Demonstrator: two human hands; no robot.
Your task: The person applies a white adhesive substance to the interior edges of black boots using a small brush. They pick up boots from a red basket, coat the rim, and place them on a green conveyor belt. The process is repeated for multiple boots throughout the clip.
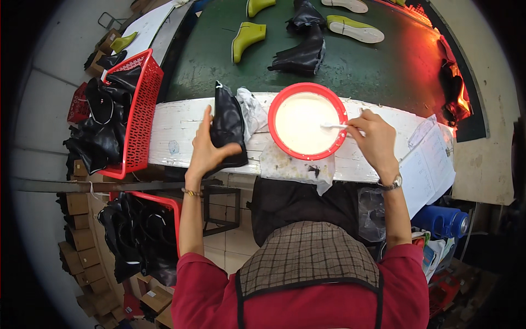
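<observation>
A black boot upper [228, 123] stands on the white bench board, just left of centre. My left hand [210, 147] lies against its left side, fingers stretched out and the thumb spread across its lower part. To the right is a red bowl [278, 140] of creamy white liquid [301, 123]. Between its fingertips my right hand [375, 137] pinches a slim white brush [335, 126] at the bowl's right rim. The brush's far end reaches over the liquid; its tip is hard to make out. Crumpled white plastic [251, 112] sits between boot and bowl.
A green conveyor belt [219, 74] beyond carries yellow-green boots [248, 41] and black uppers [301, 55], with a red glow at its right. Red baskets [143, 120] of black uppers stand left. Stained paper [296, 167] lies below the bowl; written sheets [430, 164] and a blue flask [441, 221] are right.
</observation>
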